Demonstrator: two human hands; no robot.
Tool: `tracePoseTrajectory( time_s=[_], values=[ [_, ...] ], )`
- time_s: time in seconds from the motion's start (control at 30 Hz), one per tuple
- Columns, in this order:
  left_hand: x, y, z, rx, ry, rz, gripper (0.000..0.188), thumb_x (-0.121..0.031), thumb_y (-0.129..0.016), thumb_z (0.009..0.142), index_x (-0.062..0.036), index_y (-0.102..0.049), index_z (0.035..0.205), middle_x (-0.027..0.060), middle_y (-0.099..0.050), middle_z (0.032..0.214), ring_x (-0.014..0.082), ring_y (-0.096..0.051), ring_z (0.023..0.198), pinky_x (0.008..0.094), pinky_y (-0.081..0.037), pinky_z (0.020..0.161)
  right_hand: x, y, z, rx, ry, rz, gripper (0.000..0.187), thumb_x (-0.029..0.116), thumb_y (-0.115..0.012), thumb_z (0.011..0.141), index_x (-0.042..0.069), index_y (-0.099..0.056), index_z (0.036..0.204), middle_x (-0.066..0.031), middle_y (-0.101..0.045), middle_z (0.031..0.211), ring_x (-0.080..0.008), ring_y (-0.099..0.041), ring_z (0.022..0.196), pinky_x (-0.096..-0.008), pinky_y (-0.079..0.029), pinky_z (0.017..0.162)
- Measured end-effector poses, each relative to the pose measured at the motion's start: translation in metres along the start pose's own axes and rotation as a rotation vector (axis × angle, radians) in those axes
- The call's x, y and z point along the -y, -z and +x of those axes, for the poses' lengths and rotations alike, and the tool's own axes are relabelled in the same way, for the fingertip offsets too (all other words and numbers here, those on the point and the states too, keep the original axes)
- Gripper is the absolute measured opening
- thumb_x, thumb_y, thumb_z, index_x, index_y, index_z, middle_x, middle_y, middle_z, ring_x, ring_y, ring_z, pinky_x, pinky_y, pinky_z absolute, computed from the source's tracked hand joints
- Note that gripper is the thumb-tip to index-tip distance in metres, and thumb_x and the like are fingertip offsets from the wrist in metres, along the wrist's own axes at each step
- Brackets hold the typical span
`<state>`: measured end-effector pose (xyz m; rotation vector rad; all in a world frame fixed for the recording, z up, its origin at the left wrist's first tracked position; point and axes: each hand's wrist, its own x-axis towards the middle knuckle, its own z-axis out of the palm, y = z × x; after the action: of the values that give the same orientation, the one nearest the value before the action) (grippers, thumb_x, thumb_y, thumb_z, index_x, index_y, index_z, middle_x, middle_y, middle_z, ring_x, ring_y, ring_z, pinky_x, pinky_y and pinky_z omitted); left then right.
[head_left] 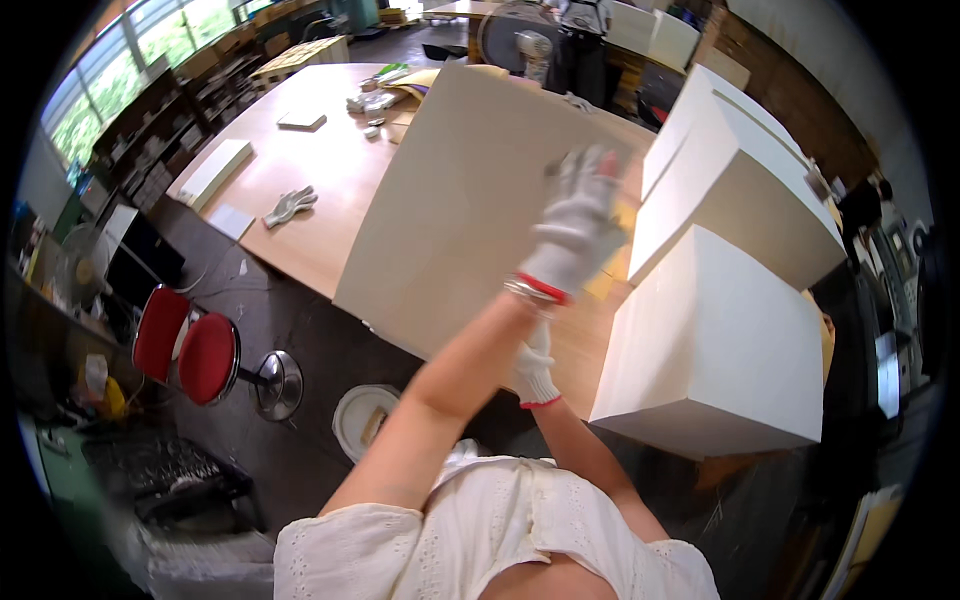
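Note:
A large grey-beige sheet (460, 200) lies slantwise across the wooden table (335, 215). Over its right part, my left hand (575, 215) reaches out in a white knit glove with a red cuff. That hand is blurred by motion; its fingers are stretched out and nothing shows in them. Whether it touches the sheet, I cannot tell. My right hand (536, 365), gloved the same way, is by the sheet's near right corner, partly behind my left forearm. Its fingers are hidden. To the right of both hands stand tall stacks of large white sheets (655, 335).
A loose glove (290, 206), a white block-like stack (217, 172) and small items lie on the table's left. Red stool (208, 358) and round white-lidded bucket (364, 420) stand on the floor. A fan (533, 50) and a person (585, 40) are beyond the table.

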<state>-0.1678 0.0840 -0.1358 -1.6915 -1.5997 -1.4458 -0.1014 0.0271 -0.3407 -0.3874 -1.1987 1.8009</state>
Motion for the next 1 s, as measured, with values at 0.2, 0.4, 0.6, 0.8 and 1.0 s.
tracePoseTrajectory(
  time_s=[0.2,0.4,0.6,0.8,1.0],
  values=[
    [0.202,0.049,-0.100,0.510,0.521,0.325,0.049,-0.027,-0.064,0.085,-0.0029,-0.055,0.126,0.0240,-0.054,0.130,0.0385,-0.051,0.123,0.0459,-0.045,0.098,-0.034,0.042,0.006,-0.134,-0.514,-0.107,0.046,0.025,-0.065,0.090,-0.003,-0.049,0.122,-0.0141,-0.063,0.112,-0.0228,-0.062,0.106,-0.0326,-0.048,0.088],
    [0.273,0.062,-0.134,0.629,1.006,0.351,0.041,-0.029,-0.056,0.085,-0.0055,-0.059,0.118,0.0183,-0.061,0.123,0.0360,-0.055,0.117,0.0430,-0.047,0.096,0.031,0.014,0.015,0.065,-0.717,-1.079,0.101,0.059,-0.053,0.086,0.001,-0.006,0.153,-0.0262,-0.048,0.141,-0.0390,-0.049,0.129,-0.0443,-0.036,0.106],
    [0.271,0.039,-0.126,0.573,0.909,0.376,0.040,-0.031,-0.049,0.092,-0.0071,-0.058,0.123,0.0180,-0.067,0.108,0.0360,-0.063,0.099,0.0423,-0.050,0.088,0.036,0.018,0.013,0.077,-0.751,-1.183,0.099,0.062,-0.052,0.086,0.004,-0.008,0.154,-0.0252,-0.050,0.138,-0.0379,-0.051,0.126,-0.0453,-0.038,0.103],
    [0.283,0.063,-0.144,0.500,0.925,0.185,0.038,-0.033,-0.049,0.093,-0.0105,-0.059,0.122,0.0150,-0.069,0.102,0.0330,-0.065,0.093,0.0386,-0.049,0.080,0.046,0.000,0.011,0.063,-0.796,-1.145,0.099,0.058,-0.056,0.087,0.002,-0.010,0.153,-0.0271,-0.044,0.143,-0.0405,-0.043,0.133,-0.0427,-0.034,0.107],
    [0.243,0.174,-0.186,0.751,0.960,0.052,0.040,-0.028,-0.061,0.088,-0.0129,-0.059,0.125,0.0102,-0.068,0.092,0.0242,-0.065,0.084,0.0340,-0.049,0.076,0.035,0.001,-0.048,0.269,-0.352,-1.199,0.094,0.040,-0.077,0.078,0.016,-0.023,0.151,-0.0293,-0.035,0.144,-0.0477,-0.053,0.116,-0.0494,-0.044,0.098]
  ],
)
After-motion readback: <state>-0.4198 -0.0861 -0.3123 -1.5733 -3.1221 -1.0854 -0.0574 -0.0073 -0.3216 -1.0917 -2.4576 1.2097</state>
